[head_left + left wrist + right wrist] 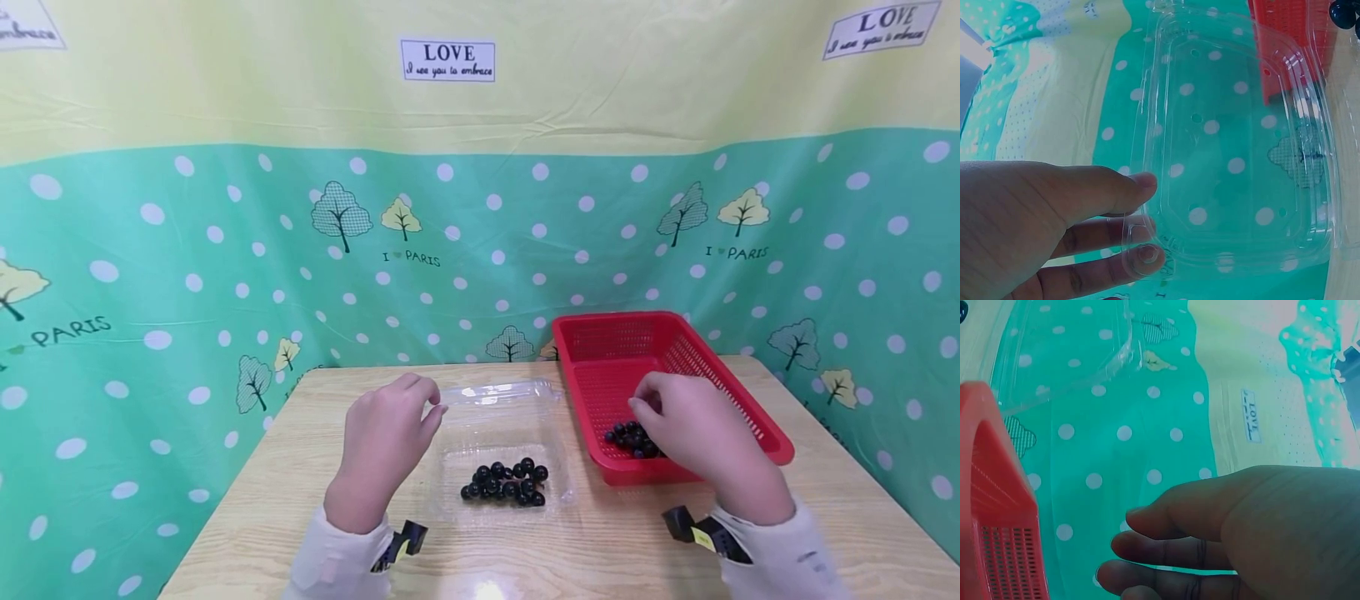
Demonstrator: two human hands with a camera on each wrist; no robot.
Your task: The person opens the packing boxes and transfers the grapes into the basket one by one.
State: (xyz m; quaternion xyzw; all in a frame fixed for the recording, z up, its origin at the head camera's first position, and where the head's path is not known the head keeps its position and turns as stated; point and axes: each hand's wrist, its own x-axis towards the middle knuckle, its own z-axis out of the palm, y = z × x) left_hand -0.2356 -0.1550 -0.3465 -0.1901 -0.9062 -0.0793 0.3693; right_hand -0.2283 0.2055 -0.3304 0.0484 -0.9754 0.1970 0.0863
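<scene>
A clear plastic clamshell box [561,503] lies on the table with its lid [495,417] raised. A bunch of dark grapes [508,485] rests in its base. My left hand [390,437] holds the lid's corner, the thumb [1141,185] on the edge and fingers behind the tab in the left wrist view. Over the near end of a red plastic basket [618,473] is my right hand [701,425], fingers loosely bent with nothing between them. More dark grapes [630,437] lie in the basket below it, partly hidden by the hand.
The wooden table [270,508] reaches back to a green and yellow cloth [450,217] with dots and printed trees. The basket's raised slotted walls stand to the right of the box. Each wrist wears a small black camera on a strap.
</scene>
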